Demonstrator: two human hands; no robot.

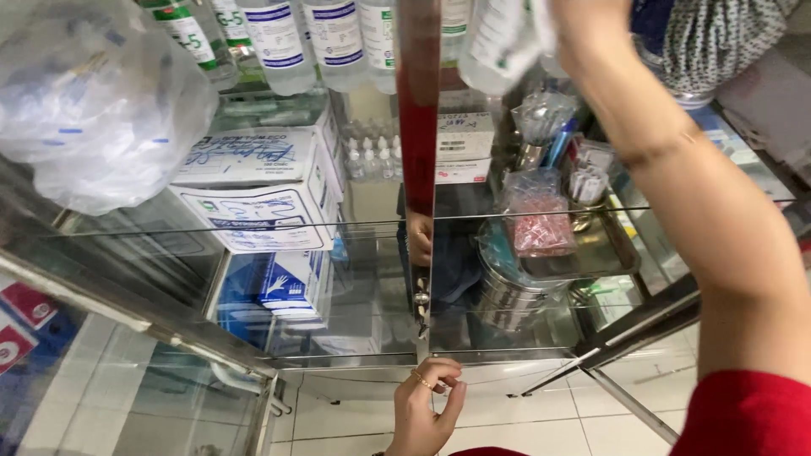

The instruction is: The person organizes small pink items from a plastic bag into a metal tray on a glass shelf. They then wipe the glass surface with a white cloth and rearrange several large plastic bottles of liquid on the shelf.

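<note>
**Hands at an open glass supply cabinet**

The left hand point(425, 405), fingers curled and pinching at the cabinet's lower frame edge point(372, 361), steadies below the centre post point(419, 169). The right arm point(710, 219) reaches up among the fluid bottles point(498, 42); its hand lies out of frame, grip impossible to tell. Glove boxes point(262, 203) remain shelved; nothing appears taken out.

1. Lighting: bright, even, cool white; source not in frame; shadows soft and faint.
2. Glare: pale sheen on the glass shelves point(253, 230) and cabinet door point(135, 397); reflections streak the central metal post point(419, 127).
3. Focus: boxes point(262, 190) mid-frame fairly sharp; plastic bag point(93, 101) upper left soft and washed out.
4. Blur: right forearm point(701, 203) close to lens, slightly smeared.
5. Distortion: wide-angle; shelf lines bow and splay toward the edges.
</note>
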